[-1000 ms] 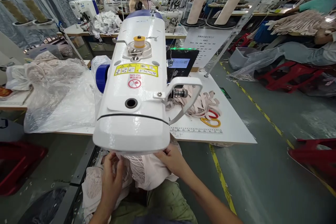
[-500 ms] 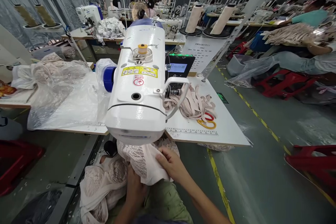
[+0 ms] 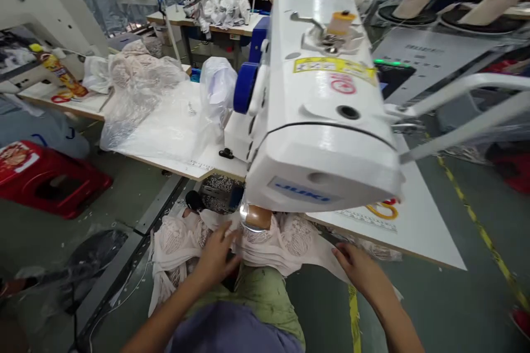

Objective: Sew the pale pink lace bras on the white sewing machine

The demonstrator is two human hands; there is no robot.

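A beige lace bra [image 3: 298, 240] lies under the head of the white sewing machine [image 3: 323, 138], its band drawn out to the right. My right hand [image 3: 364, 273] pinches the end of that band between thumb and fingers. My left hand [image 3: 215, 256] is on the left side, over the pale fabric by the machine's lower end, with thumb and fingers apart; its fingertips are slightly blurred. More lace bras [image 3: 174, 242] hang in a heap left of it. The machine head hides the needle area.
Yellow-handled scissors [image 3: 383, 210] lie on the right tabletop [image 3: 430, 231] beside a printed ruler. Clear plastic [image 3: 144, 121] covers part of the left table. A red stool [image 3: 53, 182] stands at left, and a thread stand [image 3: 418, 14] rises behind the machine.
My head has moved closer to the machine and the view has shifted. My right hand has moved right with the bra's band. My left hand has come up from below the fabric.
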